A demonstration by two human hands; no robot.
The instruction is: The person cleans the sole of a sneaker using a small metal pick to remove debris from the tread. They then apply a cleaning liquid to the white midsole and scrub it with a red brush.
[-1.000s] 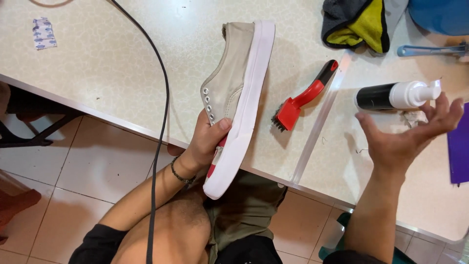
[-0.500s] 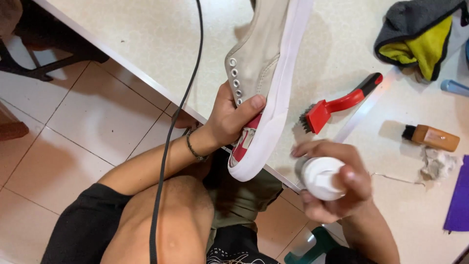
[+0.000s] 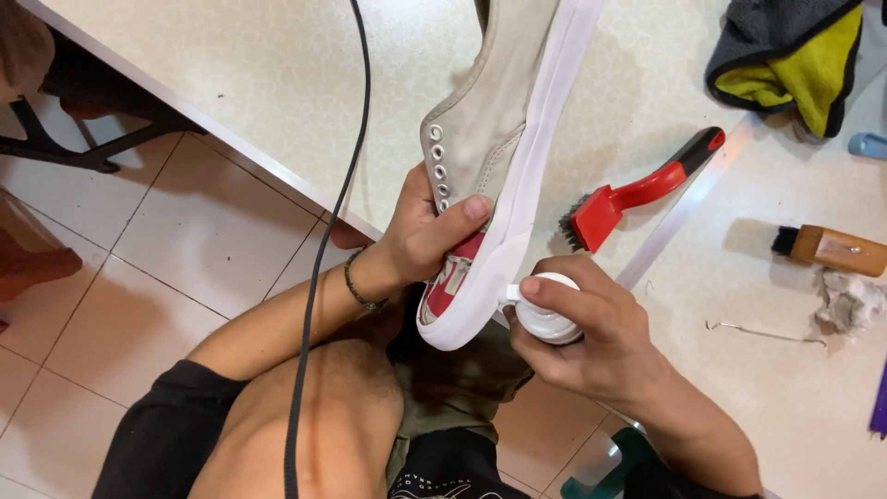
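A beige canvas sneaker (image 3: 490, 120) with a white rubber sole lies on its side, its heel hanging over the table edge. My left hand (image 3: 420, 236) grips the shoe at the heel, thumb on the canvas near the eyelets. My right hand (image 3: 582, 333) holds a white pump bottle (image 3: 545, 314) with a finger on the nozzle, which touches the white sole edge near the heel.
On the speckled table (image 3: 277, 83) lie a red-handled brush (image 3: 637, 194), a wooden brush (image 3: 832, 248), a grey and yellow cloth (image 3: 785, 55), a crumpled tissue (image 3: 850, 300) and a thin metal wire (image 3: 767, 331). A black cable (image 3: 323, 231) hangs across the view. Tiled floor lies to the left.
My right hand, open near the bottle a second ago, picked it up and brought it to the sole at the heel. The view shifted closer to the shoe.
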